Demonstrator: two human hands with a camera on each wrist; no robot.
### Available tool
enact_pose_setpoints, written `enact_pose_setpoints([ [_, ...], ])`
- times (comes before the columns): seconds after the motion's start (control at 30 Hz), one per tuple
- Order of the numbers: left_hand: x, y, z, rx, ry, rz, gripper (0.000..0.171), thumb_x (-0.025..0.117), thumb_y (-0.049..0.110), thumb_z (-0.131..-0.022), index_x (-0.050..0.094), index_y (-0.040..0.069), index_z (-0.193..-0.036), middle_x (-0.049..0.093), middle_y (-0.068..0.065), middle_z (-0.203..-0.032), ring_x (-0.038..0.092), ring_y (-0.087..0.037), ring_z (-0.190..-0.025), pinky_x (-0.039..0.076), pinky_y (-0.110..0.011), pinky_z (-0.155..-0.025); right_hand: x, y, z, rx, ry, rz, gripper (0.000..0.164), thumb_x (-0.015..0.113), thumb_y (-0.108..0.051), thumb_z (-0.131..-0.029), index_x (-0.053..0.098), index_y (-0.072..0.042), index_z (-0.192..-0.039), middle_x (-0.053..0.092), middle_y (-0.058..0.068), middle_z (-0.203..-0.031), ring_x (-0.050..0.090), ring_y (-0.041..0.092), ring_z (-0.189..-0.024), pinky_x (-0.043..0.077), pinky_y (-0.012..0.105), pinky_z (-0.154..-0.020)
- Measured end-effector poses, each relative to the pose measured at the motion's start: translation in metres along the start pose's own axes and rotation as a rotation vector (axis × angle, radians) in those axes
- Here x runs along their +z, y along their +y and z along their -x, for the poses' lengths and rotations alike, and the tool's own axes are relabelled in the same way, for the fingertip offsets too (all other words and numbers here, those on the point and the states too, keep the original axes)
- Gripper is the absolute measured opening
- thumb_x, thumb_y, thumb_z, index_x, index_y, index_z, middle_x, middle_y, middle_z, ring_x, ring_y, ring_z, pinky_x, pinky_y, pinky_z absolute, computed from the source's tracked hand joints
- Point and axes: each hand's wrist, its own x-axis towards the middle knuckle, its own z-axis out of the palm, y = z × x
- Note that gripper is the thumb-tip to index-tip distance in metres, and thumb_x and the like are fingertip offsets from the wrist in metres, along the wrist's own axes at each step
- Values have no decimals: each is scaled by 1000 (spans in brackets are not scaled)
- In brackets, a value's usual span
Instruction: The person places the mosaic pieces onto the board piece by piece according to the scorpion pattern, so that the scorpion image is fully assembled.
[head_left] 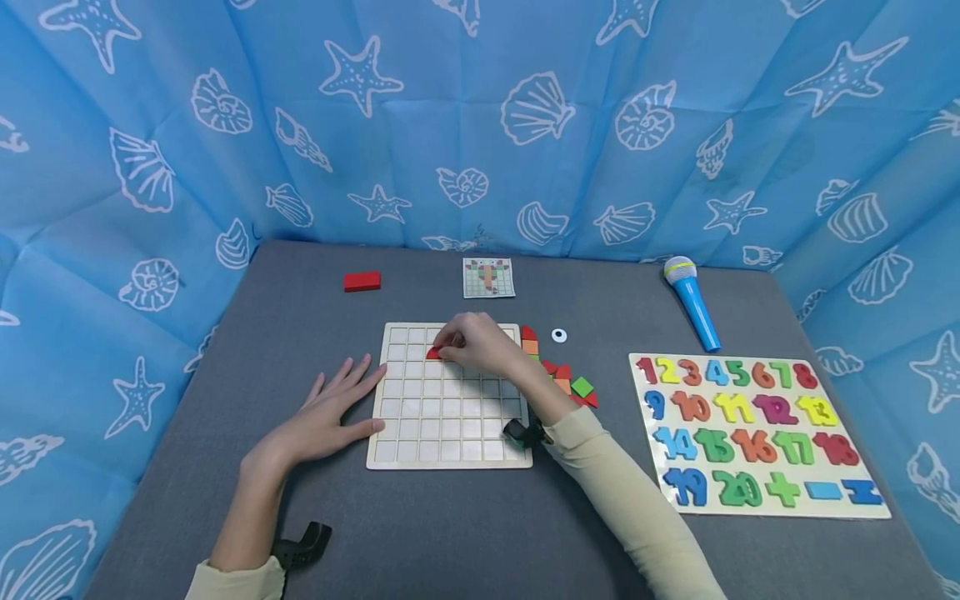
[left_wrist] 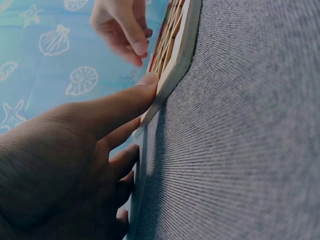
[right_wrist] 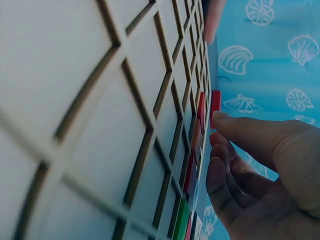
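Observation:
My left hand (head_left: 330, 417) lies spread at the left edge of a pale wooden grid board (head_left: 412, 429). In the left wrist view its thumb touches the board's rim. Over the upper part of the board reaches my right hand (head_left: 480, 342), thumb and fingertips close together beside a small red piece (head_left: 433, 353). The right wrist view shows a narrow gap between thumb and forefinger, with no piece visible in it. There, a red piece (right_wrist: 201, 105), an orange piece (right_wrist: 196, 135) and a green piece (right_wrist: 182, 220) show on the board; in the head view the right hand hides some cells.
Loose red, orange and green pieces (head_left: 562, 385) lie right of the board, with an eye disc (head_left: 558, 335) above them. Behind are a pattern card (head_left: 489, 277) and a red block (head_left: 362, 282). A toy microphone (head_left: 693, 304) and a number puzzle (head_left: 757, 433) are at the right.

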Motion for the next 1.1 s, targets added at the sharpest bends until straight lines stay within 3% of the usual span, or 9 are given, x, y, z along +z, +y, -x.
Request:
enact_pose_setpoints([
  [0.23,2,-1,2,42,47,9,89,70,63,-99,29,34,-173,21,-17,-182,7,-50,-170,-2,-80,-129,-14,16,25,13,49,-64,13,78,-11,-100,84,-5,-110,82,8,-97,65,10,-75,52,25,-71],
  [0.47,1,-2,4,70,63,25,89,69,65,-98,31,34,-172,22,-18,-182,7,-51,-170,-3,-82,-128,-37,31,56,59,81,-49,14,76,-9,-101,83,-2,-112,81,10,-97,67,12,-79,55,25,-73],
  [0.87,0,1,5,64,53,21,87,69,63,-100,29,37,-173,21,-19,-182,8,-52,-169,-2,-81,-128,-68,59,114,148,51,-31,15,78,-9,-99,81,-3,-113,79,7,-98,66,14,-83,57,21,-76],
  [1.1,-4,8,7,71,37,39,87,72,54,-101,31,28,-173,21,-23,-181,6,-54,-168,-4,-83,-127,-77,76,145,204,15,-10,18,80,-8,-97,80,-3,-115,80,9,-103,65,15,-87,56,21,-76],
])
